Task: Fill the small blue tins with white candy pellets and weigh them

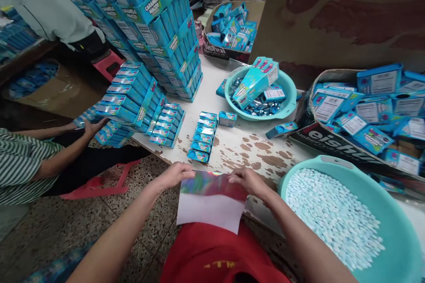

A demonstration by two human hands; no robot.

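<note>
Between my two hands hangs a holographic sheet [209,205], shiny and rainbow-coloured along its upper part and plain white below. My left hand [177,174] pinches its upper left corner, and my right hand [247,181] grips the upper right side. The sheet is just off the table's front edge, above my red clothing. Just beyond it on the table, a row of small blue candy tins [202,137] stands upright, with round openings showing on several tops. One more blue tin [227,118] stands beside the row's far end.
A turquoise basin [288,93] holds metal caps and blue packs. Pale candies fill part of a larger turquoise tub [395,230] at right. Boxes of blue tins [345,146] stand behind. Stacked display boxes [166,22] rise at left, where a person in a striped shirt [20,163] handles tins.
</note>
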